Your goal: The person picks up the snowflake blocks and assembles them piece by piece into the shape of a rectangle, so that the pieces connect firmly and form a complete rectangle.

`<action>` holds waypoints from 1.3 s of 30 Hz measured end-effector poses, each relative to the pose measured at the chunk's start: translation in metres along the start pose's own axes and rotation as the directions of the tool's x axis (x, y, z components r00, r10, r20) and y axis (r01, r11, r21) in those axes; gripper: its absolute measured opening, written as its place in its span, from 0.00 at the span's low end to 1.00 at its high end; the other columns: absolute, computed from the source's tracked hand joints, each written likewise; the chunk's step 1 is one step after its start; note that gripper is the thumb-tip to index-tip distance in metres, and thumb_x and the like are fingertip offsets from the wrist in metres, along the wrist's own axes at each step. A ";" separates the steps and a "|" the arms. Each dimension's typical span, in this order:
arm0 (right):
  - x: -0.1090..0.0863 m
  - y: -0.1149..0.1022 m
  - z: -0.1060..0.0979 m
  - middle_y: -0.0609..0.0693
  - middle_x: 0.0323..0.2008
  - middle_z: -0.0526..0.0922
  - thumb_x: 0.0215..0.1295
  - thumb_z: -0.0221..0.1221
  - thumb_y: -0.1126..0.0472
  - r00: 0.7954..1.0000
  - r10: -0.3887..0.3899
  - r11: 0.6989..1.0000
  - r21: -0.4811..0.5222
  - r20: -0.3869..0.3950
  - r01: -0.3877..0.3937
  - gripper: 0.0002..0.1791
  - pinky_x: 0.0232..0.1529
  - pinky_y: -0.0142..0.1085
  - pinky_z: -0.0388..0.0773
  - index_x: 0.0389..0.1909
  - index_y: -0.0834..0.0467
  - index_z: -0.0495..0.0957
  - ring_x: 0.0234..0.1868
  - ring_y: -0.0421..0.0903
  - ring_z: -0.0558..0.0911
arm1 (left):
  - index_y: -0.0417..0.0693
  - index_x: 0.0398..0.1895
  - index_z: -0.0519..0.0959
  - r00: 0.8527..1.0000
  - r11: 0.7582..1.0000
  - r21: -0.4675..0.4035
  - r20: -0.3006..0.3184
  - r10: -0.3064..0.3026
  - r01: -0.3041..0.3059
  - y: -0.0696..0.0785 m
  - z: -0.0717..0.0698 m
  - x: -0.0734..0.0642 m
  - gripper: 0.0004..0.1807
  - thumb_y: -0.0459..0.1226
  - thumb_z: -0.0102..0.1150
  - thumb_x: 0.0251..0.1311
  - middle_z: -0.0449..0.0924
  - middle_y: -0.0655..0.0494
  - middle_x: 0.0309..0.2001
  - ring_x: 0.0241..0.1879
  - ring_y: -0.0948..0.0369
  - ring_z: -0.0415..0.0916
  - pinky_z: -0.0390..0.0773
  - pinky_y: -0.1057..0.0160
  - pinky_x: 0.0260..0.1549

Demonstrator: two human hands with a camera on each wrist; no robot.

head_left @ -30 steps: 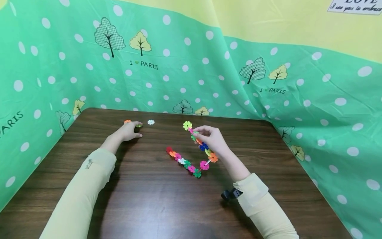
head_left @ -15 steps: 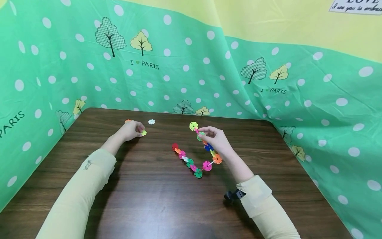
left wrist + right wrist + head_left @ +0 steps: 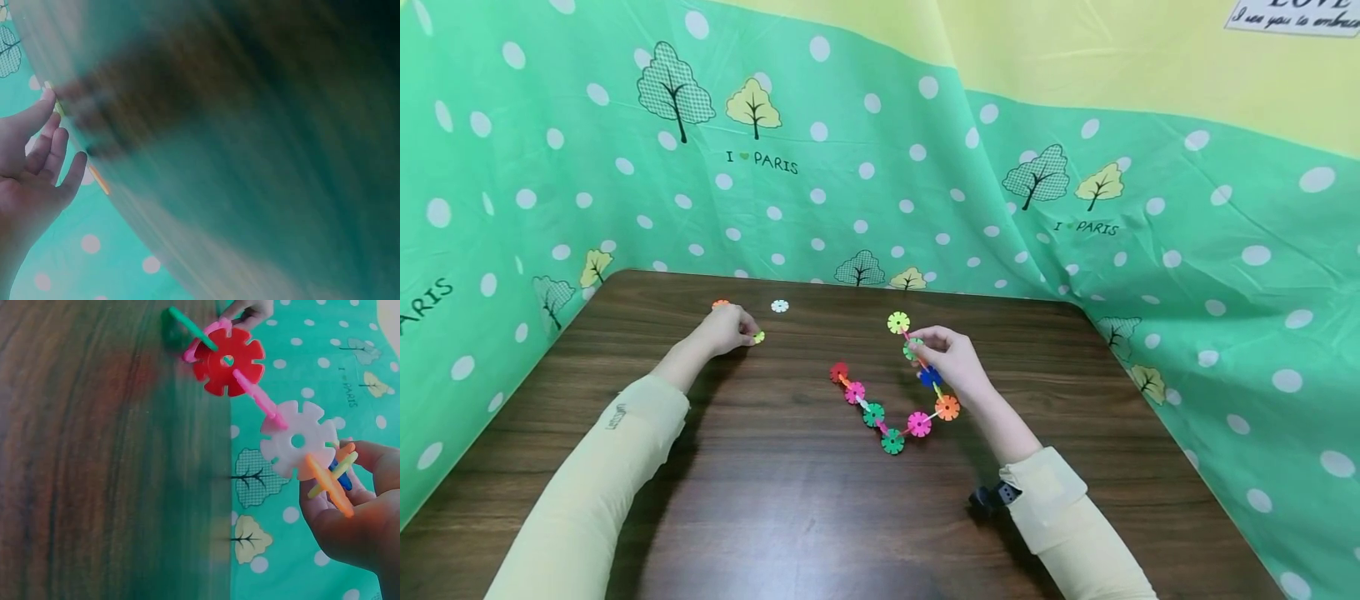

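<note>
In the head view my left hand [image 3: 721, 330] pinches a small yellow-green snowflake disc [image 3: 759, 337] between thumb and fingers, at the left back of the table. The left wrist view shows that disc [image 3: 59, 107] edge-on at the fingertips. My right hand [image 3: 953, 360] grips a chain of interlocked, notched plastic snowflake discs near a green disc [image 3: 913, 348]. A yellow disc [image 3: 898, 322] tops the chain, and a red disc [image 3: 838, 372] ends its other side; it bends in a V through a lower green disc [image 3: 892, 442]. White [image 3: 298, 440] and red discs [image 3: 228, 360] show close in the right wrist view.
A loose white disc [image 3: 780, 306] lies by the table's back edge. Behind my left hand is an orange disc [image 3: 721, 303], partly covered. The dark wood table [image 3: 760, 500] meets a green dotted cloth [image 3: 820, 200] at its back and sides.
My left hand has pinched the yellow-green disc and drawn it slightly toward me. My right hand has shifted a little right and nearer, with the chain swinging and turning along.
</note>
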State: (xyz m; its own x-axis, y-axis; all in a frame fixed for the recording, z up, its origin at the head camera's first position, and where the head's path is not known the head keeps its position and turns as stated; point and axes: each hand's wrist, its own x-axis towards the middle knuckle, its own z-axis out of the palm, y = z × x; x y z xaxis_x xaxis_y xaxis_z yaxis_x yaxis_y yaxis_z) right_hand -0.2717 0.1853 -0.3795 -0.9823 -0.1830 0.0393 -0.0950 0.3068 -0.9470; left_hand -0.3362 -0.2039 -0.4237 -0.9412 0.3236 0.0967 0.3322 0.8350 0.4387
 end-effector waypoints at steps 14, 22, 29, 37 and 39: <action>-0.002 0.011 0.005 0.62 0.47 0.81 0.63 0.60 0.61 0.999 -0.031 0.999 -0.009 0.029 0.031 0.24 0.38 0.35 0.81 0.59 0.62 0.68 0.39 0.43 0.82 | 0.35 0.42 0.82 1.000 0.997 -0.079 0.026 0.000 0.002 -0.001 -0.002 -0.005 0.15 0.27 0.68 0.48 0.83 0.43 0.39 0.40 0.50 0.77 0.77 0.52 0.42; 0.000 0.012 0.006 0.65 0.52 0.78 0.64 0.60 0.62 0.999 -0.006 1.000 -0.002 0.048 0.006 0.30 0.42 0.29 0.76 0.65 0.58 0.63 0.48 0.48 0.80 | 0.39 0.32 0.83 0.997 0.997 -0.075 -0.081 0.017 -0.023 0.008 -0.006 -0.008 0.09 0.25 0.68 0.45 0.83 0.49 0.29 0.34 0.53 0.78 0.75 0.51 0.41; 0.001 0.012 0.012 0.63 0.53 0.78 0.64 0.59 0.62 0.997 0.045 0.998 0.037 0.061 -0.047 0.28 0.35 0.33 0.75 0.65 0.54 0.64 0.39 0.40 0.81 | 0.42 0.35 0.83 0.990 0.991 -0.133 -0.141 -0.009 -0.010 0.021 -0.015 -0.011 0.08 0.27 0.66 0.50 0.83 0.50 0.30 0.35 0.54 0.78 0.76 0.53 0.40; 0.000 0.008 0.019 0.64 0.54 0.77 0.63 0.59 0.64 0.995 0.052 0.997 0.051 0.089 -0.057 0.32 0.35 0.36 0.77 0.67 0.52 0.61 0.40 0.43 0.81 | 0.41 0.34 0.83 0.979 0.984 -0.177 -0.205 -0.004 -0.034 0.043 -0.018 -0.010 0.05 0.29 0.66 0.53 0.84 0.50 0.30 0.32 0.56 0.79 0.77 0.57 0.35; 0.002 0.010 0.021 0.63 0.54 0.76 0.63 0.59 0.64 0.995 0.048 0.997 0.053 0.093 -0.053 0.32 0.35 0.36 0.78 0.68 0.51 0.60 0.40 0.43 0.81 | 0.41 0.32 0.83 0.976 0.984 -0.175 -0.218 0.005 -0.044 0.048 -0.018 -0.011 0.04 0.29 0.66 0.52 0.83 0.50 0.28 0.31 0.57 0.79 0.77 0.58 0.34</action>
State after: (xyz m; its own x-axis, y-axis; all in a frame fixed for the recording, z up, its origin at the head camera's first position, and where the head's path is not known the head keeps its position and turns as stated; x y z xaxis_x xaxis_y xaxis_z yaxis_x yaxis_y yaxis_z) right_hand -0.2711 0.1687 -0.3951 -0.9665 -0.2540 -0.0356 -0.0344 0.2658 -0.9634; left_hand -0.3106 -0.1757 -0.3875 -0.9303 0.2225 0.2916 0.3573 0.7294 0.5833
